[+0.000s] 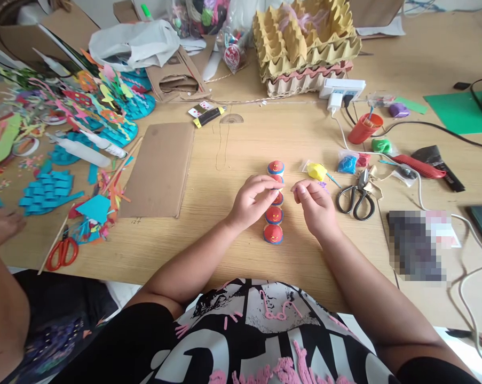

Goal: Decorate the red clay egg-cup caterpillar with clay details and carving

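Observation:
Several red and blue domed pieces with small yellow faces stand in a column on the wooden table, the nearest one (273, 234) closest to my body. Over the upper part of the column, my left hand (253, 201) is closed, thumb and fingers pinched, partly covering one piece. My right hand (313, 205) is just right of the column, its thumb and index finger pressed together. Anything between the fingertips of either hand is too small to name. A bag of yellow clay (316, 170) and black-handled scissors (356, 198) are to the right of my right hand.
Brown cardboard (157, 169) lies left, beyond it blue woven paper (48, 192) and red scissors (62, 250). Egg trays (300, 48) are stacked at the back near a power strip (345, 87). A red cup (364, 129) stands right. Another person's hand (2, 226) rests far left.

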{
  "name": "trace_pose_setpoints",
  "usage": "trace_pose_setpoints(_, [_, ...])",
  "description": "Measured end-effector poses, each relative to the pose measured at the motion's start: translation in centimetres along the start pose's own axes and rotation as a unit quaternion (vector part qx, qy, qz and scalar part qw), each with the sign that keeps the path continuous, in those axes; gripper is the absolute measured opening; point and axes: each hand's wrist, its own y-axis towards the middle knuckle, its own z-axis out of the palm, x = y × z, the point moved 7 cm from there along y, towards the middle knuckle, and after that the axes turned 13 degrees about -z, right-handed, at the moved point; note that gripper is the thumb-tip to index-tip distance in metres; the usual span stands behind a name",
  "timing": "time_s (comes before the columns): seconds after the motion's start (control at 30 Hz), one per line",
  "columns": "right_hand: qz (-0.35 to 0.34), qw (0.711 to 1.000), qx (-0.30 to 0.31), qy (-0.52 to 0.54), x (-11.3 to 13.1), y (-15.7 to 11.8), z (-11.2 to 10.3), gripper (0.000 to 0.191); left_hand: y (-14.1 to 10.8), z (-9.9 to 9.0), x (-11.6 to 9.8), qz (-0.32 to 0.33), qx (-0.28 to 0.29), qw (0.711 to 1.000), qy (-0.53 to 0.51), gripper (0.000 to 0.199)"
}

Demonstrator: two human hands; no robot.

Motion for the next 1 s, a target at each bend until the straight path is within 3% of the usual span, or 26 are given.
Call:
trace_pose_setpoints(0.2, [0.000, 0.999, 0.043, -0.013, 0.3, -0.1, 1.0, 0.054, -0.4, 0.5, -0.9, 0.082, -0.011, 0.990, 0.117, 0.017])
trace_pose_setpoints(0.27, [-0.002, 0.998, 0.043, -0.045, 0.1, 0.0, 0.7, 0.055, -0.3, 0.2, -0.3, 0.052, -0.033, 0.989, 0.138, 0.019])
trace_pose_setpoints(0.37, [-0.010, 0.990, 0.034, -0.136, -0.6, 0.2, -0.3, 0.053, -0.1, -0.5, 1.5, -0.046, -0.073, 0.984, 0.153, 0.029])
trace_pose_setpoints(0.47, [-0.030, 0.974, 0.057, -0.218, -1.1, 0.3, -0.6, 0.044, -0.1, -0.8, 2.8, -0.121, -0.077, 0.976, 0.164, 0.038])
trace_pose_setpoints(0.63, [-0.017, 0.962, 0.109, -0.250, -1.7, -0.2, 0.3, 0.030, -0.3, -0.5, 2.9, -0.150, -0.062, 0.965, 0.204, 0.045])
trace_pose_setpoints(0.77, [-0.021, 0.965, 0.101, -0.242, -1.5, -0.4, 0.6, 0.029, -0.3, -0.5, 3.4, -0.164, -0.061, 0.972, 0.157, 0.048])
trace_pose_setpoints(1.0, [-0.056, 0.977, 0.073, -0.195, -2.1, 0.6, 0.4, 0.041, 0.0, 0.0, 6.5, -0.210, -0.055, 0.975, -0.049, 0.065])
